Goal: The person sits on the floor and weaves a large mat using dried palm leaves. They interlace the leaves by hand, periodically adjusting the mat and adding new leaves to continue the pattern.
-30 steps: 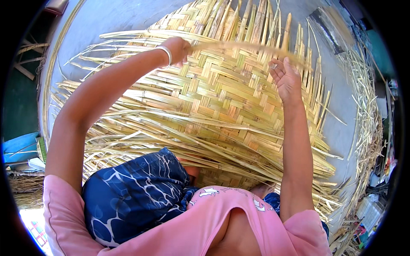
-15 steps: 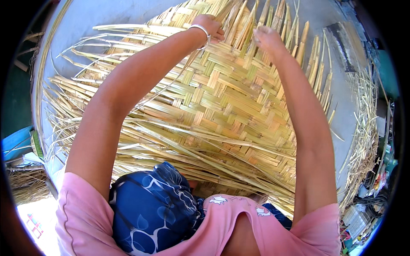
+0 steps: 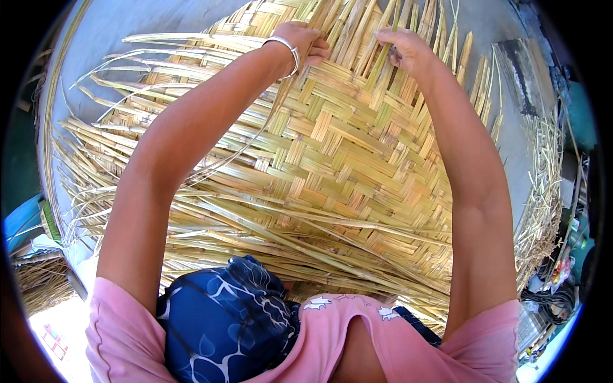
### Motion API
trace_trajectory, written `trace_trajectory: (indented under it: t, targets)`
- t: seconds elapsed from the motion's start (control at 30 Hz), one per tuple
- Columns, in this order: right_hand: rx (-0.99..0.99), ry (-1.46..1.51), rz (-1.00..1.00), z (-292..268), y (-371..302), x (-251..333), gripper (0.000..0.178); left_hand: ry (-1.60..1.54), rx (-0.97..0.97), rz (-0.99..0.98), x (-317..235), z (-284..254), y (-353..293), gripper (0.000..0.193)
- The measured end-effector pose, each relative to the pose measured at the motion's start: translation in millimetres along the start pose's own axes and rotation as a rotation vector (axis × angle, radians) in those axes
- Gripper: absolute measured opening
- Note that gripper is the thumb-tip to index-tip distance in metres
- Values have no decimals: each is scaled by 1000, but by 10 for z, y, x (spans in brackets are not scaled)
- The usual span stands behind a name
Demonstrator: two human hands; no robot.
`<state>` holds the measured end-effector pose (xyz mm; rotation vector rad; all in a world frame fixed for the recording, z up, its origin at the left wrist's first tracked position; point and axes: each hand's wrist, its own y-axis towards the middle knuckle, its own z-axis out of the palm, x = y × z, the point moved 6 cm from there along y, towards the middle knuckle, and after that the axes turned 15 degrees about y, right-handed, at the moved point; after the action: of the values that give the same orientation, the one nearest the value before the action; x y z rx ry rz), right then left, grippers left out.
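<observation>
A large woven mat of yellow-green split cane strips (image 3: 345, 153) lies in front of me, its loose strip ends fanning out at the far and left edges. My left hand (image 3: 301, 46), with a silver bangle at the wrist, is closed on cane strips at the far edge of the weave. A long thin strip trails back from beneath it toward my left forearm. To its right, my right hand (image 3: 407, 51) pinches a cane strip (image 3: 385, 60) between thumb and fingers. Several raised strips stand between the two hands.
Long loose strips (image 3: 306, 223) cross the mat's near side by my lap. The mat rests on a grey floor (image 3: 115, 57). A dark-stained board (image 3: 520, 73) lies at the far right, above a pile of straw scraps (image 3: 543, 179). Black cables (image 3: 552, 300) lie at lower right.
The mat sits slightly lower in view. My right hand has turned, with its thumb and fingers now pinching a strip. My left hand has shifted slightly left and stays on the strips.
</observation>
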<state>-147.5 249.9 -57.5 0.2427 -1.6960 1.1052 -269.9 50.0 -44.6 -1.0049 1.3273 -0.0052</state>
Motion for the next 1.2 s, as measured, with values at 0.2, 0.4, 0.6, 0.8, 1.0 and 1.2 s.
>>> trace_trajectory:
  t: [0.2, 0.4, 0.6, 0.8, 1.0, 1.2]
  targets:
    - [-213, -182, 3, 137, -153, 197, 21, -13, 28, -10, -29, 30, -32, 22]
    - [-245, -241, 82, 77, 94, 134, 21, 14, 61, -52, -52, 115, -121, 21]
    - [-145, -60, 87, 27, 188, 86, 21, -18, 70, -63, -11, 81, -109, 21]
    - [-118, 67, -1, 77, 13, 140, 41, -27, 71, -58, 14, 61, -71, 21]
    - [71, 39, 113, 198, -265, 129, 50, -39, 56, -71, 41, 59, -41, 21]
    - [89, 163, 124, 119, -211, 56, 60, -23, 66, -69, 13, 73, -27, 21]
